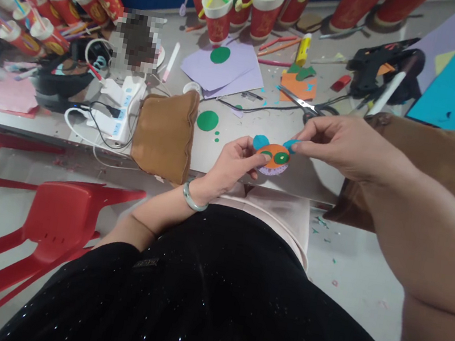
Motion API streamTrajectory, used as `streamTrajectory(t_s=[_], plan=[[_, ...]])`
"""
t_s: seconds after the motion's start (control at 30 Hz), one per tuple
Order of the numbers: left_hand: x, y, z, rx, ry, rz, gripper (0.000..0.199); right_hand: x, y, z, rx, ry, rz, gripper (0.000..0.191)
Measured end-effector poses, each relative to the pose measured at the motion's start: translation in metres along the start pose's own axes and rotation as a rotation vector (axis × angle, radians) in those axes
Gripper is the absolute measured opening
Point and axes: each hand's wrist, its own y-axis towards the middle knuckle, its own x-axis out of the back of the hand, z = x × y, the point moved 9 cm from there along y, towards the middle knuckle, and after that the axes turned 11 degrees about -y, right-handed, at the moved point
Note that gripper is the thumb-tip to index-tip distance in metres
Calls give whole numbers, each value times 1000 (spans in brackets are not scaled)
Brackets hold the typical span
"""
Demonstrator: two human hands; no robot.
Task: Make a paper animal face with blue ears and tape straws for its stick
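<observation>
My left hand [241, 161] pinches the left side of a round paper animal face [274, 151], its thumb lying over one green eye. The face is orange with green circle eyes, a blue ear at the upper left and a speckled lilac piece along its lower edge. At the upper right, my right hand [331, 141] closes thumb and forefinger on the other blue paper ear [291, 145], which meets the face's rim; whether it is stuck there I cannot tell. A pair of scissors [307, 106] lies just beyond my right hand.
A green paper circle [207, 121] lies left of my hands. Purple sheets [226, 72], a glue stick [303, 49] and a glue gun [377, 67] lie farther back. Brown cushioned covers [166, 135] flank the work area. A power strip [127, 108] with cables stands left; red-and-white paper cups [268, 7] stand behind.
</observation>
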Motion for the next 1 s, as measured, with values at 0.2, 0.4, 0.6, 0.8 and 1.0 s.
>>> streamTrajectory(t_s=[0.2,0.4,0.6,0.8,1.0], plan=[[-3,1,-1,-19,-21,39,32,-4,-2,0,-27,0,45,25],[-1,1,0,-19,7,25,33,-5,-3,3,-11,-15,64,36],[1,2,1,-21,24,19,28,-6,-4,3,-6,5,67,40],[1,1,0,-37,34,28,27,-9,-3,4,12,48,103,51],[2,2,0,-46,40,29,31,-12,-3,5,5,62,126,58]])
